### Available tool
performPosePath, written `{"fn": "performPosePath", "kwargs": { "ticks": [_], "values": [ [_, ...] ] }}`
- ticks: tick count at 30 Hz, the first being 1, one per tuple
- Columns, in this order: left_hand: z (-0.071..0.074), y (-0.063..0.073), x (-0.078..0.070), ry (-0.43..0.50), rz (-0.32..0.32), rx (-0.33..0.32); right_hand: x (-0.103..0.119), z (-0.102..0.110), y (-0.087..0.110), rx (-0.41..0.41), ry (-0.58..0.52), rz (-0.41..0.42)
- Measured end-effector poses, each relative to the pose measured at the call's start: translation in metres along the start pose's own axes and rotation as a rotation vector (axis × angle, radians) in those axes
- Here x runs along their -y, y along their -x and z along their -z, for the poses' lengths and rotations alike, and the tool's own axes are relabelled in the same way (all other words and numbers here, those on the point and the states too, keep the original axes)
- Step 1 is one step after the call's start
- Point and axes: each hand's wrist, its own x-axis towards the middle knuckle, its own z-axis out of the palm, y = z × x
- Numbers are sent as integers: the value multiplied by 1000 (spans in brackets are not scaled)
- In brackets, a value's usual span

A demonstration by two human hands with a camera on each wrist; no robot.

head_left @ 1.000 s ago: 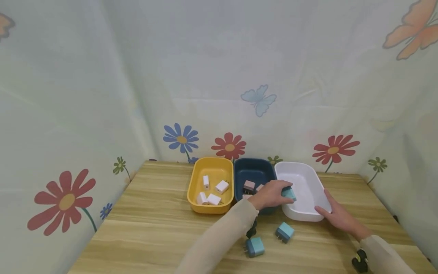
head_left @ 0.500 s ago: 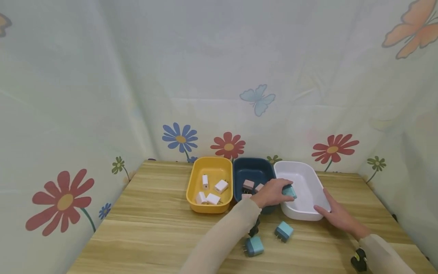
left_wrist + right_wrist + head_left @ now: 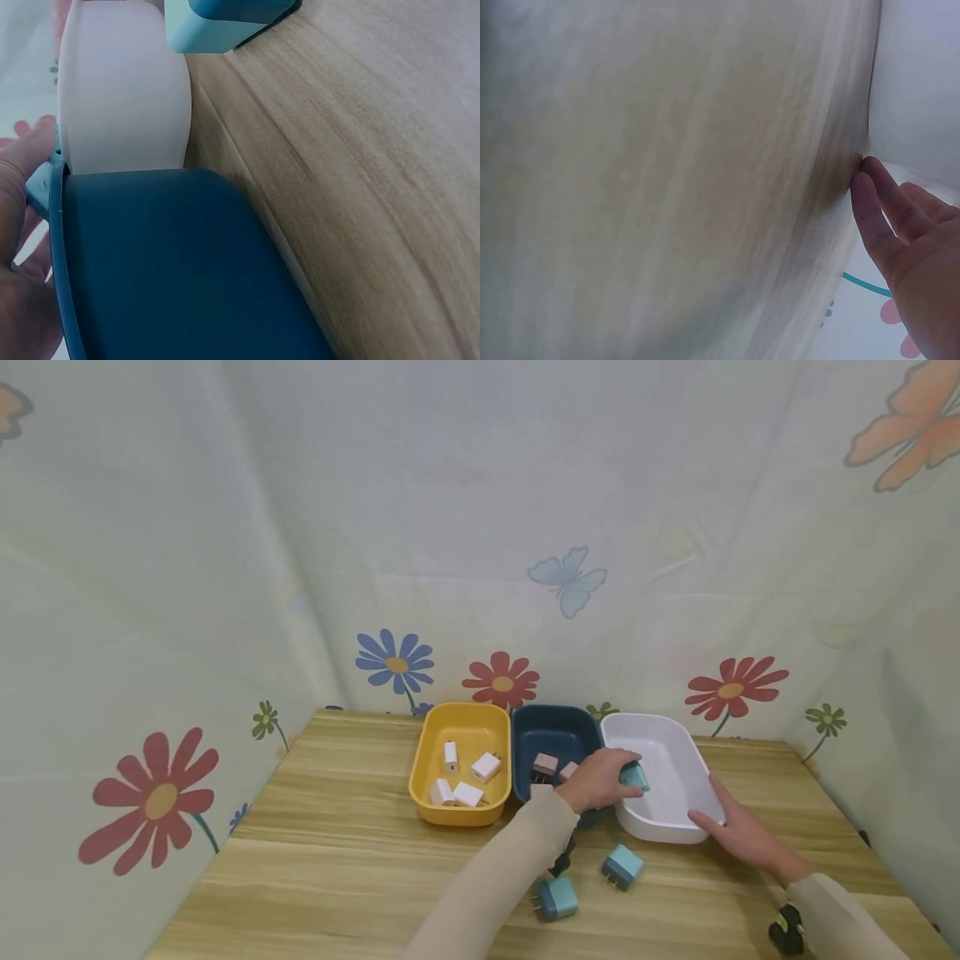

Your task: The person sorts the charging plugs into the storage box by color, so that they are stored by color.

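My left hand (image 3: 596, 779) pinches a teal plug charger (image 3: 633, 776) just inside the left rim of the white bin (image 3: 663, 833). In the left wrist view, this hand (image 3: 22, 247) and part of the charger (image 3: 39, 184) show behind the rim of the dark blue bin (image 3: 172, 262). At the white bin's right side, my right hand (image 3: 750, 837) grips the wall, thumb over the rim and fingers outside. In the right wrist view, its fingers (image 3: 870, 214) touch the bin's underside edge. Two more teal-and-blue chargers, one nearer (image 3: 557, 899) and one farther (image 3: 622, 867), lie on the table.
A yellow bin (image 3: 461, 817) on the left holds several white chargers (image 3: 485, 767). Pinkish chargers (image 3: 545, 766) lie in the dark blue bin, partly hidden by my left hand. The bins stand side by side at the back of the wooden table (image 3: 322, 860), near a flower-printed curtain (image 3: 465, 610).
The left hand stays at the white bin's left rim with the charger, shifting very slightly. The right hand keeps its hold on the bin.
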Motion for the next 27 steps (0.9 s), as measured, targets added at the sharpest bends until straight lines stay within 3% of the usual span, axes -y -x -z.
{"fn": "performPosePath", "kwargs": {
  "ticks": [5,9,13,19,27],
  "values": [
    [-2,-2,1,19,43,-2,1,-2,0,-1,-15,-12],
    [-3,-4,4,32,104,-41,1,-3,0,-2,-34,-13],
    [0,-2,8,112,164,-71,-1,-2,0,-6,-54,1],
    [6,9,16,225,162,-48,1,0,4,-4,-57,6],
    [15,28,21,267,150,-18,3,-1,4,1,-32,11]
  ]
}}
